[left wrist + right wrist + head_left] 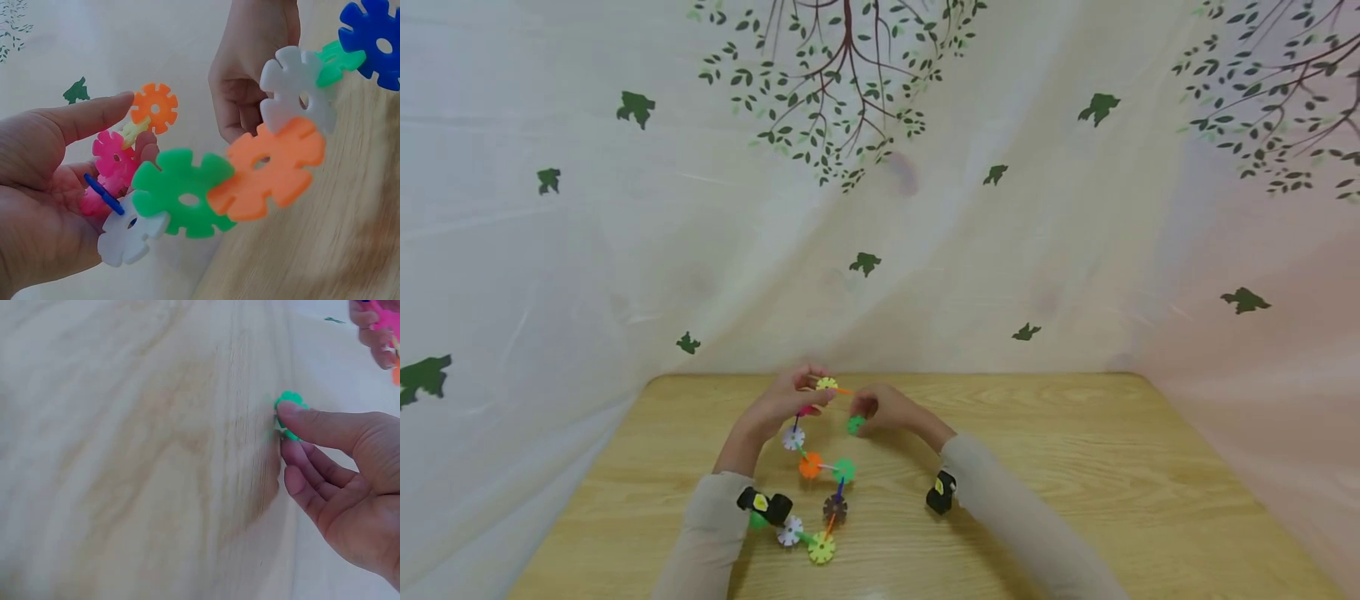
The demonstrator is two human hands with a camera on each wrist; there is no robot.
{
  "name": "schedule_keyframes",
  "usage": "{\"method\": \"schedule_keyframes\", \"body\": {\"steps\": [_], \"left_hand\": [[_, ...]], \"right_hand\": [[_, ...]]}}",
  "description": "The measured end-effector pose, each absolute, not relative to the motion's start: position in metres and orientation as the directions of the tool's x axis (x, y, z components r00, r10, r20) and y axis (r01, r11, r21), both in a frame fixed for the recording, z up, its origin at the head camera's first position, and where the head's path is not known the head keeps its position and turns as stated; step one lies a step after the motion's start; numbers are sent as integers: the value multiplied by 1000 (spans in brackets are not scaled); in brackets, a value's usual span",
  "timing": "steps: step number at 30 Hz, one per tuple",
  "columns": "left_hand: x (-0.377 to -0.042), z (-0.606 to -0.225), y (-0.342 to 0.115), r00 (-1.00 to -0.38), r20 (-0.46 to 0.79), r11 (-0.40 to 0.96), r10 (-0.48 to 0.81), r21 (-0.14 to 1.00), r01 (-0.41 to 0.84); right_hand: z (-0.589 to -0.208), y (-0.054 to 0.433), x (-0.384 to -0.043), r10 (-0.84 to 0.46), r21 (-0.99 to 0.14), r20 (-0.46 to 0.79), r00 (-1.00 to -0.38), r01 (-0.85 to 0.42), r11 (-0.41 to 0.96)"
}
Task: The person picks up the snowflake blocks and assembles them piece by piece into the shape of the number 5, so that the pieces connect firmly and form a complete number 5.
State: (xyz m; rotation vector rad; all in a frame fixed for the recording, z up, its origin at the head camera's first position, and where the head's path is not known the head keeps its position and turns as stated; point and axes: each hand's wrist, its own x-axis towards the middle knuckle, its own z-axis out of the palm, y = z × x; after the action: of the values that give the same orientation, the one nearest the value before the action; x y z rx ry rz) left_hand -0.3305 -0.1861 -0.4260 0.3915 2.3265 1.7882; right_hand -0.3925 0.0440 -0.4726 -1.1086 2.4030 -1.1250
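My left hand (786, 400) holds the upper end of a chain of interlocked notched plastic discs (187, 199). At that end are pink discs (112, 152), a yellow disc (827, 384) and an outermost orange disc (155, 109), which the left thumb overlaps in the left wrist view. White, green, orange and blue discs follow along the chain. Its lower part hangs below the hands in the head view, down to a yellow disc (822, 548). My right hand (883, 408) pinches a loose green disc (291, 399) between thumb and fingertips, just right of the chain's orange end.
A wooden table (1075, 467) stretches under both hands. Behind it hangs a pale curtain (925, 308) printed with leaves and branches. Small black cameras (942, 492) are strapped at the wrists. Near the left sleeve, a green disc (758, 520) is partly hidden.
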Motion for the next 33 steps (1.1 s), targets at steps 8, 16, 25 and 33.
{"method": "schedule_keyframes", "body": {"steps": [8, 16, 25, 33], "left_hand": [[-330, -429, -181, -958, 20, 266, 285, 959, 99], [-331, -432, -179, -966, 14, 264, 258, 961, 84], [-332, -431, -175, -972, -7, 248, 234, 967, 53], [-332, -431, -173, -974, -3, 241, 227, 969, 53]], "right_hand": [[-474, 63, -381, -675, -806, 85, -732, -449, 385], [-460, 82, -371, -597, -871, 46, -801, -325, 368], [-446, 88, -369, -556, -932, 80, -827, -260, 253], [-444, 85, -367, -505, -972, 123, -854, -206, 111]]}}
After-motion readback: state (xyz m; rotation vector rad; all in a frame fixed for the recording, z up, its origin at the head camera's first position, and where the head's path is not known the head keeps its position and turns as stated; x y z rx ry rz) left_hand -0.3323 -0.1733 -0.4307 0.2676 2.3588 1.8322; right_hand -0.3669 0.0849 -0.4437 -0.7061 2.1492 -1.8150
